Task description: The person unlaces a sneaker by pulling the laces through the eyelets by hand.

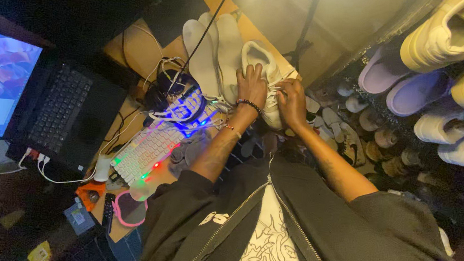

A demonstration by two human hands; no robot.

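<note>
One white low-top sneaker (266,74) lay on the wooden desk (138,45), toe pointing away from the person, and both bare hands were on it. The left hand (251,85), with two bead bracelets at the wrist, one dark and one thin and pale, lay flat over the shoe's near side with fingers spread and pressing down, gripping it rather than closed into a fist. The right hand (291,101) curled around the shoe's right edge, fingers bent inward and pinching at its side; what exactly they pinched I could not tell. Both forearms reached forward out of pushed-up black zip-hoodie sleeves and drew together at the shoe. Just to the left of the sneaker lay two pale grey foam insoles (214,49), overlapping each other. Nearer the person sat one white keyboard lit with coloured lights (148,148), tangled white cables lying across its far end, and one open black laptop (61,111) stood farther left. Off to the right, a rack (413,131) held several white sneakers, two lilac shoes and rows of small miniature shoes.
</note>
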